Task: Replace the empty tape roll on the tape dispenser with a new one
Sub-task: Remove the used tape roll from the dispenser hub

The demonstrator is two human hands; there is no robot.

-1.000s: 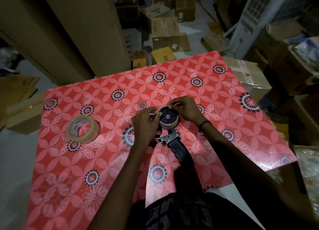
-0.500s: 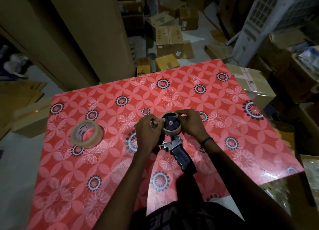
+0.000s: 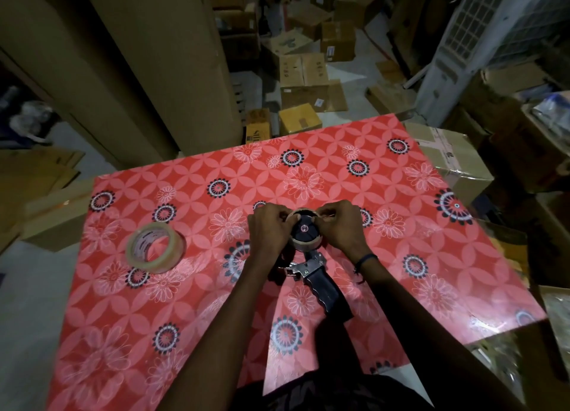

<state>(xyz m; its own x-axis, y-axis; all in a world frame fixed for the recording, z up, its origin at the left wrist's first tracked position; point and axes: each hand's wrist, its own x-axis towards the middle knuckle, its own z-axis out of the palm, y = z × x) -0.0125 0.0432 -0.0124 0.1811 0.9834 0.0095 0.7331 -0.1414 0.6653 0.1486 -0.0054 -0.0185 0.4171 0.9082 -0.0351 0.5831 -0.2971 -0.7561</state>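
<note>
The tape dispenser point(image 3: 320, 282) lies on the red flowered table point(image 3: 416, 256), black handle pointing toward me. An empty brown cardboard roll point(image 3: 306, 244) sits around its black hub. My left hand point(image 3: 270, 235) pinches the roll's left rim and my right hand point(image 3: 340, 225) pinches its right rim, fingers curled over the top edge. A new roll of clear tape point(image 3: 155, 248) lies flat on the table to the left, well apart from both hands.
Cardboard boxes point(image 3: 303, 82) litter the floor beyond the table's far edge. A tall cardboard sheet point(image 3: 148, 56) stands at the back left. A box point(image 3: 453, 161) sits against the table's right edge, with more clutter beyond.
Both hands have stayed on the empty roll, fingers shifting slightly around its rim. The camera has tilted, so the table sits lower in view.
</note>
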